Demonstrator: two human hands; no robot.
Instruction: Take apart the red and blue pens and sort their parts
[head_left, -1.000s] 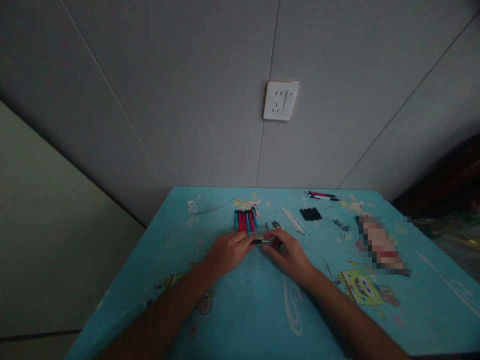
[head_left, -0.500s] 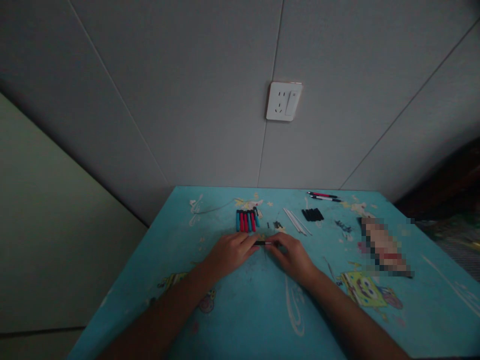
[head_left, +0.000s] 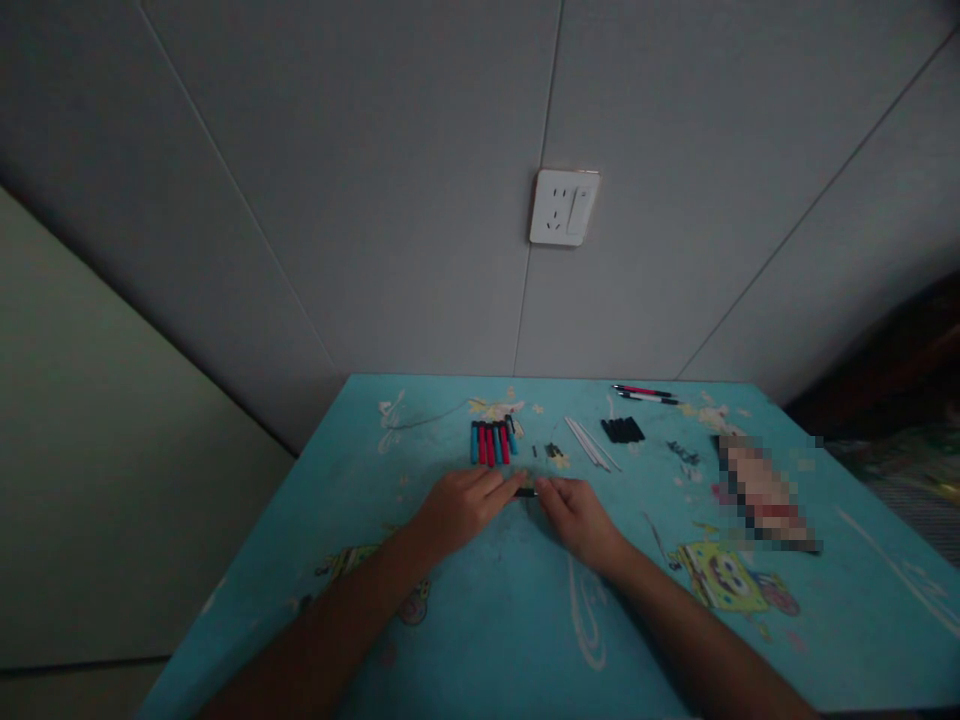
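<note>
My left hand (head_left: 461,508) is closed around a short black pen part (head_left: 526,492), whose right end shows between my hands. Thumb and fingers of my right hand (head_left: 581,518) pinch that end, where a small pale tip shows. Just beyond my left hand lies a row of red and blue pen barrels (head_left: 490,443) with black ends. Several small black pieces (head_left: 553,450) are behind the gap between my hands. Thin white refills (head_left: 589,442) lie further right, beside a group of black tubes (head_left: 622,430).
Two pens (head_left: 645,392), one red and one white, lie near the table's back edge. Small dark parts (head_left: 683,452) are scattered at the right, left of a pixelated flat item (head_left: 765,490). A patterned blue cloth (head_left: 487,640) covers the table; the wall behind has a socket (head_left: 565,207).
My right hand has closed in toward my left along the black pen part, so less of the part and its tip shows. The other things on the table stay put.
</note>
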